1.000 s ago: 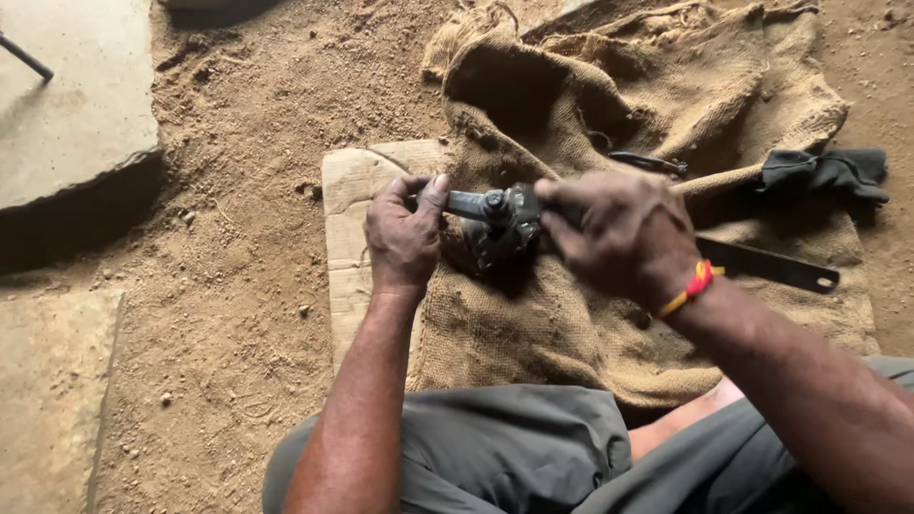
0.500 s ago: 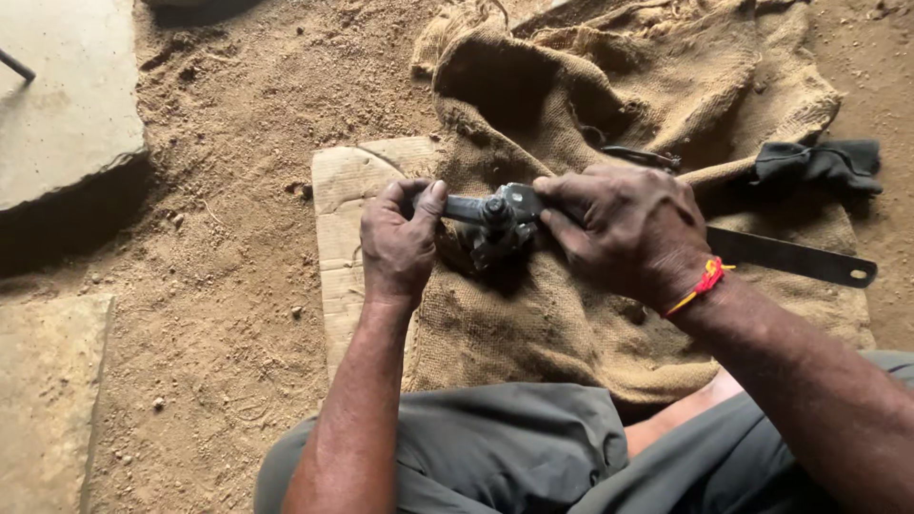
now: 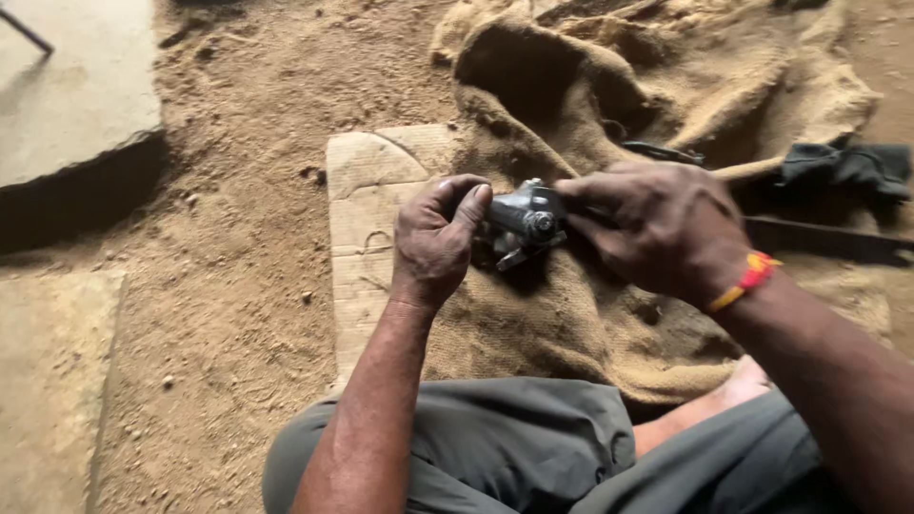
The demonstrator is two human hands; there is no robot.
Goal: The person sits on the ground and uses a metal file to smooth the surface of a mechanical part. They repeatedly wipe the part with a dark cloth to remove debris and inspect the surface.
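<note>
1. We grip the small grey metal part from both ends: left hand at nine o'clock, right hand at three, fingers clamped on it.
2. We keep it low over the burlap sack, above the wooden board.
3. We steady both wrists so it cannot slip into the sand.

A burlap sack covers a wooden board on sandy ground.

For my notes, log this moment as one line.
left hand: grips small grey metal part | right hand: grips same part | under: brown burlap sack on pale wooden board
</note>
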